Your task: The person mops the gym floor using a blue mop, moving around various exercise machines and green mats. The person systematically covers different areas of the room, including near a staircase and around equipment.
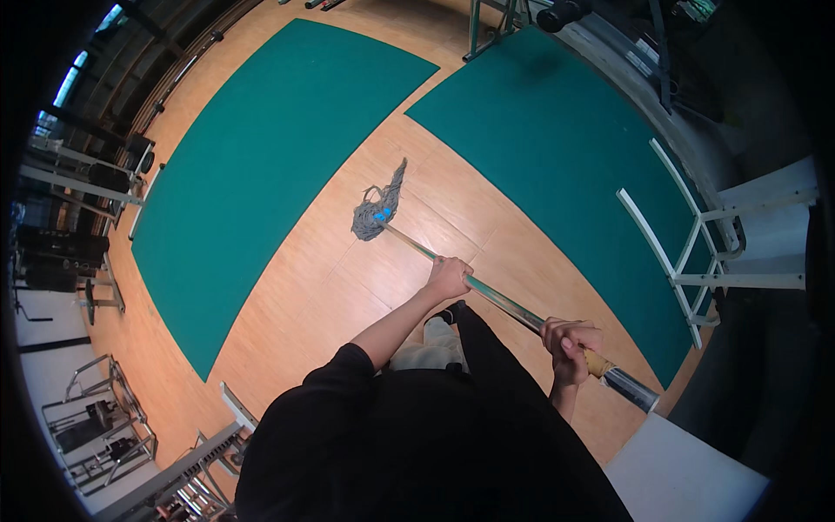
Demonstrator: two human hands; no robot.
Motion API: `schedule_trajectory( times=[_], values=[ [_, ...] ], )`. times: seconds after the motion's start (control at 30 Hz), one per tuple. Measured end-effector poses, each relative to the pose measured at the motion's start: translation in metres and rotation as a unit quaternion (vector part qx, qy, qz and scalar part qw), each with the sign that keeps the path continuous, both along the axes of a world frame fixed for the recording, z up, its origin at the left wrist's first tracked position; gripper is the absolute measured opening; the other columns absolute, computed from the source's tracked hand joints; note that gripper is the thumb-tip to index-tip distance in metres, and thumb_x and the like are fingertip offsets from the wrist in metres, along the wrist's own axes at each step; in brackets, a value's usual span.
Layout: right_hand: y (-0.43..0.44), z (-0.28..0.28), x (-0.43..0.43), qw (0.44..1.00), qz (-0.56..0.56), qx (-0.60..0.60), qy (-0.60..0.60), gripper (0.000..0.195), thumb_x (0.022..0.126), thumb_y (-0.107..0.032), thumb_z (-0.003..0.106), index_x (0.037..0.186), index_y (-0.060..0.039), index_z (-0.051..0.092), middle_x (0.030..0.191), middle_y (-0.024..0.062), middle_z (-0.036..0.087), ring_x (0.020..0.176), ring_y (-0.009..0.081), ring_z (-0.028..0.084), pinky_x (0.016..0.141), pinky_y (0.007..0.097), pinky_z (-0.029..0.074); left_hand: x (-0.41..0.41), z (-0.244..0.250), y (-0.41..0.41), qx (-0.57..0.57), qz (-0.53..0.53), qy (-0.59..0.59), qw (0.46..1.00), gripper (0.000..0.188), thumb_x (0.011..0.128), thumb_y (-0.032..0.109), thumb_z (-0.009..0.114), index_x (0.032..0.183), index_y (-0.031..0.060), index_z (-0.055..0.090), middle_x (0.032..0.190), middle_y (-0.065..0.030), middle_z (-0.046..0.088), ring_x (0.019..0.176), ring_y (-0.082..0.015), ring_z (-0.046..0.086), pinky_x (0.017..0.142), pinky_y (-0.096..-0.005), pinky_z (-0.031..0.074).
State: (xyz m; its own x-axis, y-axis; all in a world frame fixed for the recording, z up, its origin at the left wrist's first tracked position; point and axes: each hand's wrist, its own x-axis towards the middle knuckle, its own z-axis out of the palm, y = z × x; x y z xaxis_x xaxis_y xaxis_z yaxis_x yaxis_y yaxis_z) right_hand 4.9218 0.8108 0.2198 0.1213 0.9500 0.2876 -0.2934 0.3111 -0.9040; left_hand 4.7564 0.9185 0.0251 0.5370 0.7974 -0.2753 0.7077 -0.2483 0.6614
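Note:
My left hand grips the middle of a metal mop handle. Higher on the same pole, close to its taped end, my right hand is closed around it. The handle slants from the lower right towards the grey string mop head, which lies on the wood-look floor with one bundle of strands trailing away from me. A blue fitting shows where pole and strands meet. Both arms reach forward from my black top, and one dark shoe is visible below the pole.
Green mats lie on either side of the mop. A white metal rack stands on the right mat's edge. Gym machines line the left, with a barbell beyond the left mat. A white panel is at lower right.

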Motion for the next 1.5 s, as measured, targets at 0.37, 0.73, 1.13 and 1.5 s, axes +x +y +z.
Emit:
schedule_trajectory(
  times=[0.37, 0.73, 1.13, 1.5],
  values=[
    [0.02, 0.005, -0.089, 0.963, 0.27, 0.005, -0.017, 0.04, 0.067, -0.014, 0.052, 0.042, -0.0077, 0.022, 0.036, 0.0019, 0.025, 0.03, 0.0129, 0.021, 0.037, 0.0268, 0.023, -0.129, -0.011, -0.081, 0.055, 0.214, -0.006, 0.975, 0.015, 0.054, 0.017, 0.055, 0.045, 0.0091, 0.046, 0.049, -0.0122, 0.049, 0.056, -0.0321, 0.053, 0.057, -0.0416, 0.039],
    [-0.061, 0.047, -0.118, 0.94, 0.202, 0.153, -0.23, 0.035, 0.067, -0.014, 0.055, 0.044, -0.0047, 0.03, 0.036, 0.0045, 0.03, 0.03, 0.0154, 0.031, 0.037, 0.0253, 0.029, -0.039, -0.02, -0.069, 0.162, 0.122, -0.287, 0.936, 0.013, 0.049, 0.008, 0.06, 0.047, 0.006, 0.047, 0.052, -0.0135, 0.048, 0.059, -0.0332, 0.052, 0.055, -0.0421, 0.042],
    [-0.05, 0.057, -0.177, 0.947, 0.315, 0.056, 0.019, 0.037, 0.075, -0.02, 0.047, 0.047, -0.0137, 0.024, 0.035, -0.0033, 0.023, 0.029, 0.0068, 0.02, 0.034, 0.0226, 0.023, -0.181, 0.053, -0.198, 0.016, 0.369, -0.126, 0.92, 0.01, 0.056, 0.01, 0.056, 0.048, 0.005, 0.051, 0.053, -0.0172, 0.052, 0.058, -0.0347, 0.054, 0.061, -0.0412, 0.045],
    [-0.136, -0.094, -0.281, 0.77, 0.634, -0.073, -0.02, 0.03, 0.069, -0.006, 0.052, 0.049, -0.0012, 0.029, 0.046, 0.0054, 0.032, 0.049, 0.0174, 0.033, 0.057, 0.0304, 0.034, -0.313, -0.079, -0.405, -0.035, 0.548, 0.128, 0.826, 0.016, 0.057, 0.024, 0.054, 0.051, 0.0096, 0.055, 0.061, -0.014, 0.056, 0.07, -0.03, 0.055, 0.067, -0.04, 0.044]
  ],
)
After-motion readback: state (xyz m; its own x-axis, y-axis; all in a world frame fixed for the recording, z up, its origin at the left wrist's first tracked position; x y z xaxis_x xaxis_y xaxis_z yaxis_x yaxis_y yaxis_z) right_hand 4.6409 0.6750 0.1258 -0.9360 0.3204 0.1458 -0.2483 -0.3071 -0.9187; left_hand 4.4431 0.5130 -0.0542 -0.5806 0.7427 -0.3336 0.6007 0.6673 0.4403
